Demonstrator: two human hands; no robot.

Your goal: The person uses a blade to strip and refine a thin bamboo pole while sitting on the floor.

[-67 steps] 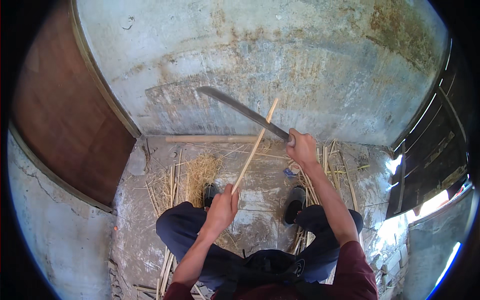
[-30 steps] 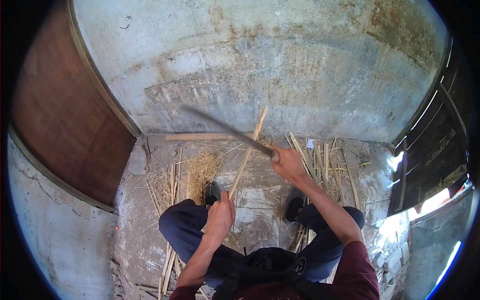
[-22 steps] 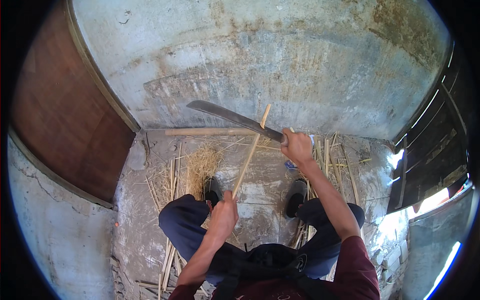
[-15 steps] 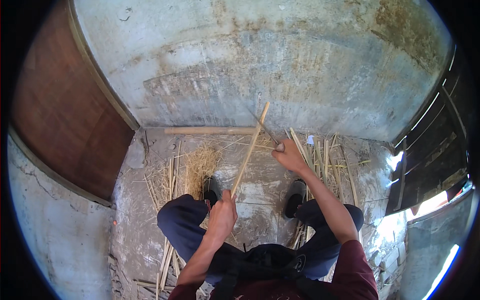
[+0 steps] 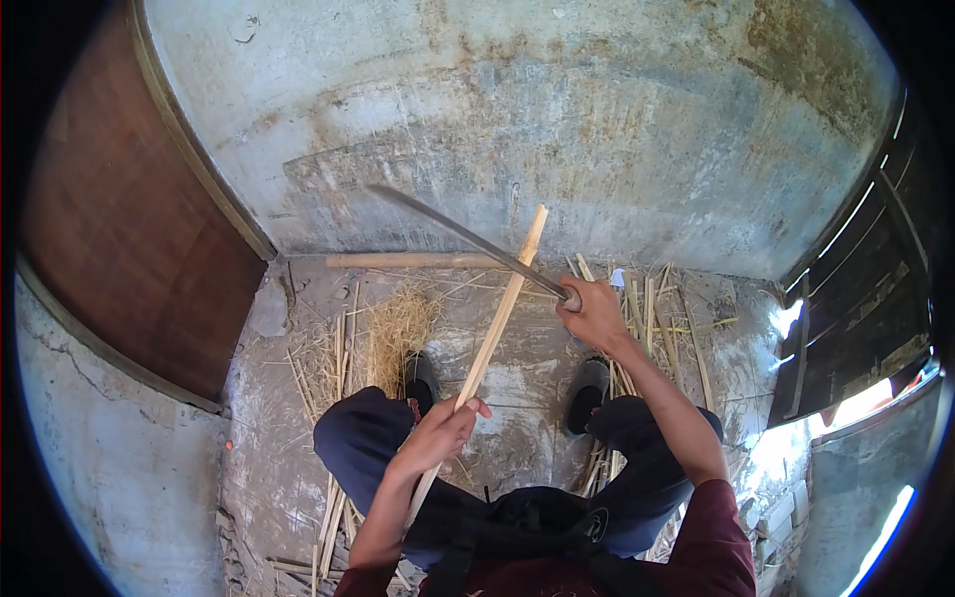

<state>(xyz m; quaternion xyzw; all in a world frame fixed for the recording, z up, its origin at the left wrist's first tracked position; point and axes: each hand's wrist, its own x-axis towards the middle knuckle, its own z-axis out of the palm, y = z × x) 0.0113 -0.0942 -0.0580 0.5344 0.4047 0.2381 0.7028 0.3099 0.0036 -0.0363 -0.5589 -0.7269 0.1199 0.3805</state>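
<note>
The fingers of the left hand (image 5: 445,435) grasp a pale strip (image 5: 497,328), which slants from below the palm to well beyond the fingertips, while those of the right hand (image 5: 594,313) are clenched round the handle of a long knife (image 5: 466,235), its blade crossing the strip's far part, well ahead of the left fingers. Should the edge skid along the strip, perhaps from too flat an angle, it could run toward the left fingers or the left knee (image 5: 360,433) beside them; a slack hold could also let the strip twist. The blade shows nearly edge-on, so I cannot tell whether it touches the strip. Compared with half a second ago, a length of strip now shows below the left fingers, the strip looks broader, and the blade reaches farther leftward from the right fingers instead of appearing foreshortened.
</note>
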